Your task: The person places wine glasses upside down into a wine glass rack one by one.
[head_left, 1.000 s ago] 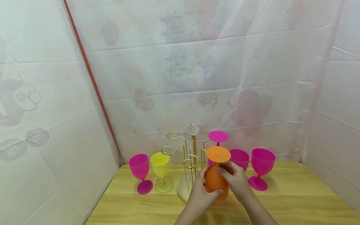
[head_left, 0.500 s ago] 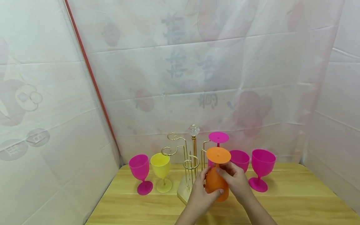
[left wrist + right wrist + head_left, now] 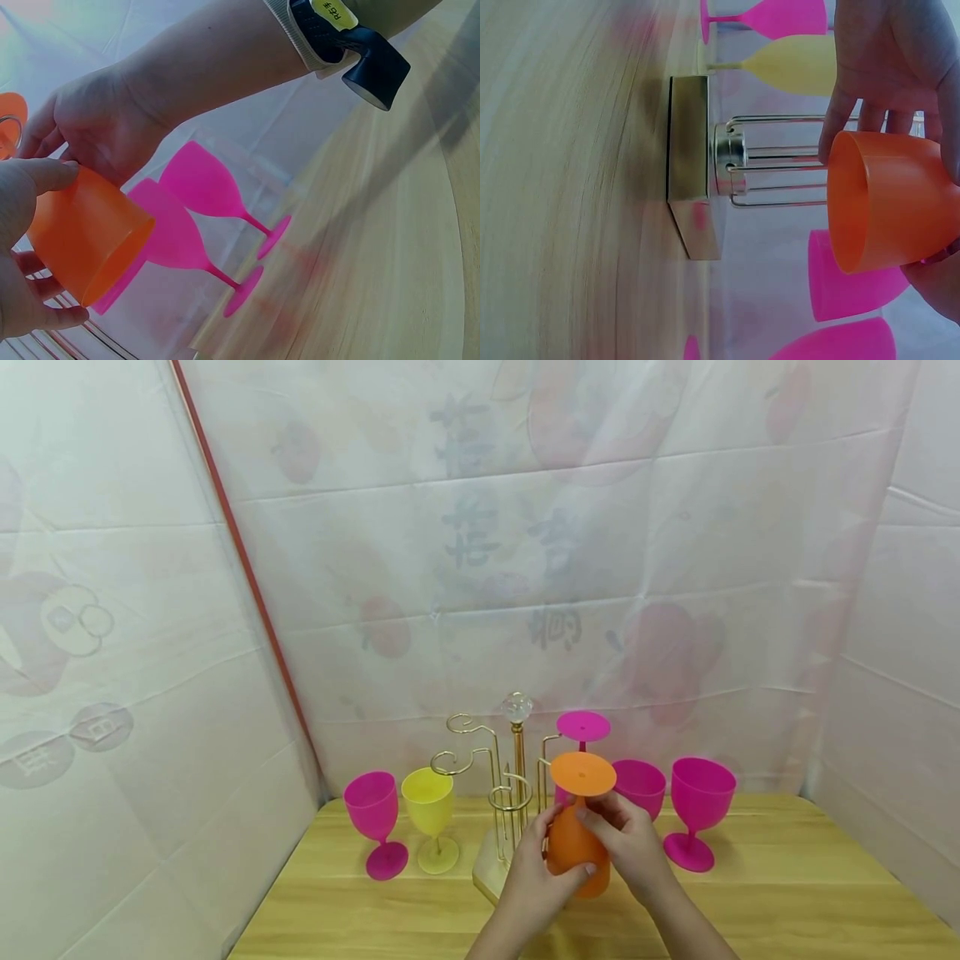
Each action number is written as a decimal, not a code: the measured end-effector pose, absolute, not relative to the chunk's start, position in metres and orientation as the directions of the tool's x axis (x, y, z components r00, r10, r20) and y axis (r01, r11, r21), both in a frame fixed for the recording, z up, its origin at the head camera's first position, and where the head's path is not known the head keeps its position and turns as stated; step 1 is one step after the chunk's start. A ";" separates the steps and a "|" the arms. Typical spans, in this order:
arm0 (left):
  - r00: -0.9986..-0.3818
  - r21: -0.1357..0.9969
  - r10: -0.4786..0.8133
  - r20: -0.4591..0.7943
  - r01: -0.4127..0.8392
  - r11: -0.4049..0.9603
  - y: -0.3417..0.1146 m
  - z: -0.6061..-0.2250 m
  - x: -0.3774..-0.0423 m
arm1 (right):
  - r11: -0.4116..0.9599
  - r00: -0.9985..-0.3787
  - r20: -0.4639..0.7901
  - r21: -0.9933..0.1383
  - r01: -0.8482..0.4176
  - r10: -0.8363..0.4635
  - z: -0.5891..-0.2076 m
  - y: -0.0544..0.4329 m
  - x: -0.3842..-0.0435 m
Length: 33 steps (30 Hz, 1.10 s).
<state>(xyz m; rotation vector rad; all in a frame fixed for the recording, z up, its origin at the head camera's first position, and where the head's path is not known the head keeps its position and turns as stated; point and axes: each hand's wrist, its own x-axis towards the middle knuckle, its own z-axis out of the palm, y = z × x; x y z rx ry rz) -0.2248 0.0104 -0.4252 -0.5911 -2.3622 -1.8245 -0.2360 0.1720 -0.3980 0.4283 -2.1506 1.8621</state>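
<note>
An orange plastic goblet (image 3: 577,852) is held upside down in front of the gold rack's right side, its round foot on top. My left hand (image 3: 534,881) grips the bowl from the left, thumb across the front. From the right, my right hand (image 3: 632,839) pinches it near the stem, thumb in front and fingers partly hidden behind. In the left wrist view the bowl's open mouth (image 3: 120,259) points downward, away from the foot. A gold wire glass rack (image 3: 517,785) with curled hooks and a clear ball on top stands behind. A magenta goblet (image 3: 582,725) hangs upside down on it.
Upright magenta goblet (image 3: 372,818) and yellow goblet (image 3: 429,814) stand left of the rack. Two more upright magenta goblets stand right, one (image 3: 699,802) in full view, the other (image 3: 643,783) partly behind my right hand. The wooden table (image 3: 787,877) meets printed cloth walls.
</note>
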 end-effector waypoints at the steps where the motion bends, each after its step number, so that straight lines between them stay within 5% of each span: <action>1: -0.920 0.910 0.242 0.308 0.359 0.207 0.010 -0.425 -0.225 | 0.132 -0.923 0.383 -0.913 -0.386 -0.048 -0.398 0.172 -0.236; 25: -0.916 0.892 0.214 0.339 0.385 0.235 -0.001 -0.420 -0.222 | 0.132 -0.916 0.401 -0.907 -0.399 -0.019 -0.397 0.169 -0.232; 33: -0.892 0.882 -0.016 0.452 0.444 0.158 -0.011 -0.414 -0.226 | 0.126 -0.921 0.389 -0.913 -0.388 -0.018 -0.395 0.169 -0.232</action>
